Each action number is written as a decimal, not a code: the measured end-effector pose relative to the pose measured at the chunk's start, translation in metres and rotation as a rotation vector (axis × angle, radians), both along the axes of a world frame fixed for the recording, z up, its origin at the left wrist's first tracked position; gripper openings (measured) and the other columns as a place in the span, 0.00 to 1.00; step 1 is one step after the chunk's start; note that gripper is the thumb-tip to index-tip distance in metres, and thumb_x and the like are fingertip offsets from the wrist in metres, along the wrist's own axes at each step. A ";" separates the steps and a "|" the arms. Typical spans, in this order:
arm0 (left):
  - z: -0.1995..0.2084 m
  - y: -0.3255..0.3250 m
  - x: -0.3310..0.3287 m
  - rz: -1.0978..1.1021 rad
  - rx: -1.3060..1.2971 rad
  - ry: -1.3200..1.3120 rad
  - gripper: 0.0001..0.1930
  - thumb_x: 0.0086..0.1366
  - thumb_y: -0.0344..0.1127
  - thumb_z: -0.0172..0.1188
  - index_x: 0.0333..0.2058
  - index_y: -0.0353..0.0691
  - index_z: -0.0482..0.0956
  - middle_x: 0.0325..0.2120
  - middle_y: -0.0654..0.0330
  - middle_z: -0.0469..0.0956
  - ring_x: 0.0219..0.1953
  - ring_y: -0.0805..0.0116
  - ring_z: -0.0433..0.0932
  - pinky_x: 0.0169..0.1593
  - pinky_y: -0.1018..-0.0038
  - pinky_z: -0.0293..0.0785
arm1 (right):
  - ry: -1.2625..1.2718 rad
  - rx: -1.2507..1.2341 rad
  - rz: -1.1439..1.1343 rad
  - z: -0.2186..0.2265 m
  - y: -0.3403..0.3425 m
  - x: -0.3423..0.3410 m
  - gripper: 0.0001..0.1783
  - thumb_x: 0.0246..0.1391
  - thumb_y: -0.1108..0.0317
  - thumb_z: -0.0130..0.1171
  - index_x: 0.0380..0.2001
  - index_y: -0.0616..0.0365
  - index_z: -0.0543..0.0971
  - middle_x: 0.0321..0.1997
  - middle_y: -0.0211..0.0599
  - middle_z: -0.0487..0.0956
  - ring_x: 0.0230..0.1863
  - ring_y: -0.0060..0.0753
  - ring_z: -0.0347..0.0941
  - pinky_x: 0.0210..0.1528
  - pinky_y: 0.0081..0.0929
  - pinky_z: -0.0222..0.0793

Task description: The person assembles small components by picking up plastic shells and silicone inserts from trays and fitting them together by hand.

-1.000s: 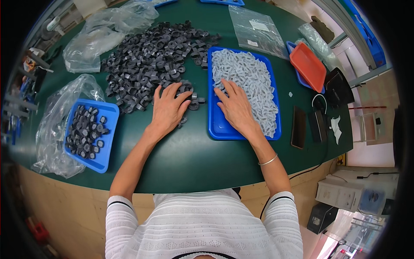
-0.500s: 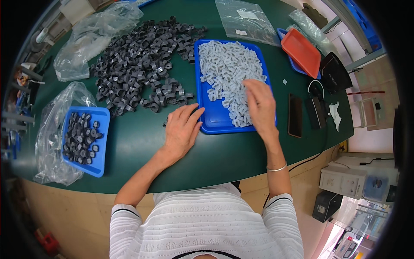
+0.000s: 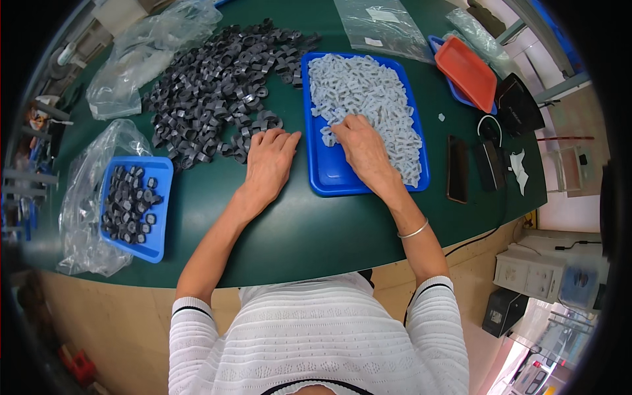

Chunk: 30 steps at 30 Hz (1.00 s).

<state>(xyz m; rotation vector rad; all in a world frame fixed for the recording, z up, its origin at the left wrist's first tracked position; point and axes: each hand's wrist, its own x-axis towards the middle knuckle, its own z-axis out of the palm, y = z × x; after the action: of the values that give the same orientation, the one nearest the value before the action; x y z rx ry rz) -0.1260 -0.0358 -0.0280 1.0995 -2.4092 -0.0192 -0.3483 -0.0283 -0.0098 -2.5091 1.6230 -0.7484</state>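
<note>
My left hand [image 3: 270, 163] is at the near right edge of a pile of dark ring-shaped plastic pieces [image 3: 204, 92]. Its fingers are bent together with the tips down among the pieces, and whatever they grip is hidden. My right hand [image 3: 363, 150] reaches over a blue tray [image 3: 329, 183] heaped with small light grey plastic pieces [image 3: 359, 79]. Its thumb and fingers pinch at a light grey piece [image 3: 327, 137] on the left side of the heap; the fingertips are partly covered.
A smaller blue tray [image 3: 158, 224] of dark pieces lies at the left on a clear plastic bag [image 3: 79, 210]. Another bag [image 3: 125, 72] is behind it. At the right are a red tray [image 3: 466, 74], a phone [image 3: 457, 170], a black device [image 3: 488, 164] and white tissue [image 3: 519, 172].
My right hand has moved left across the tray from the right part of the grey heap. My left hand has left the tray's edge and moved forward to the dark pile.
</note>
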 end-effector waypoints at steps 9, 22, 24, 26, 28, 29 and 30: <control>0.025 0.033 0.017 0.133 -0.026 -0.024 0.20 0.49 0.30 0.68 0.43 0.40 0.77 0.51 0.55 0.71 0.57 0.54 0.67 0.56 0.59 0.61 | -0.172 -0.013 0.032 0.013 0.025 -0.002 0.06 0.49 0.75 0.62 0.32 0.64 0.78 0.31 0.42 0.74 0.36 0.45 0.71 0.39 0.34 0.68; 0.022 0.063 0.038 0.115 0.154 0.464 0.12 0.47 0.21 0.65 0.32 0.38 0.76 0.35 0.56 0.78 0.44 0.56 0.74 0.42 0.66 0.71 | -1.245 0.704 0.013 0.007 0.094 0.060 0.08 0.63 0.69 0.55 0.40 0.62 0.72 0.35 0.38 0.81 0.30 0.17 0.72 0.35 0.16 0.71; 0.018 0.064 0.044 0.152 0.126 0.430 0.12 0.48 0.21 0.64 0.33 0.37 0.76 0.32 0.56 0.78 0.39 0.57 0.75 0.39 0.67 0.72 | -1.321 0.765 0.046 0.001 0.095 0.070 0.08 0.62 0.69 0.55 0.39 0.62 0.72 0.35 0.39 0.81 0.30 0.17 0.72 0.34 0.16 0.71; 0.014 0.069 0.048 0.192 0.099 0.400 0.12 0.49 0.20 0.63 0.34 0.37 0.76 0.28 0.57 0.77 0.35 0.57 0.77 0.36 0.69 0.73 | -1.373 0.813 0.054 -0.001 0.096 0.078 0.08 0.61 0.71 0.57 0.39 0.63 0.72 0.33 0.36 0.79 0.30 0.17 0.72 0.34 0.16 0.71; 0.013 0.074 0.051 0.253 0.219 0.404 0.10 0.52 0.21 0.62 0.35 0.36 0.75 0.27 0.56 0.78 0.27 0.57 0.77 0.31 0.69 0.73 | -1.400 0.811 0.099 -0.007 0.096 0.082 0.10 0.57 0.74 0.61 0.40 0.64 0.72 0.34 0.32 0.77 0.33 0.17 0.72 0.35 0.16 0.72; 0.013 0.076 0.052 0.257 0.222 0.405 0.10 0.52 0.21 0.62 0.35 0.36 0.75 0.27 0.56 0.78 0.27 0.57 0.77 0.31 0.69 0.73 | -1.399 0.816 0.100 -0.007 0.097 0.084 0.10 0.57 0.74 0.61 0.40 0.64 0.72 0.34 0.32 0.77 0.33 0.17 0.72 0.35 0.16 0.72; 0.013 0.078 0.054 0.253 0.287 0.454 0.09 0.55 0.22 0.62 0.35 0.35 0.75 0.28 0.55 0.79 0.26 0.60 0.78 0.29 0.71 0.73 | -1.408 0.827 0.070 -0.006 0.098 0.086 0.12 0.55 0.76 0.62 0.41 0.64 0.72 0.35 0.31 0.75 0.34 0.16 0.71 0.36 0.15 0.72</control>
<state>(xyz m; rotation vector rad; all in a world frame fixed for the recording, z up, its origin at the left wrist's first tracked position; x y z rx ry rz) -0.0723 0.0419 -0.0152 1.3510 -1.8890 -0.4891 -0.2620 0.0701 -0.0160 -0.9268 0.9170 -1.0914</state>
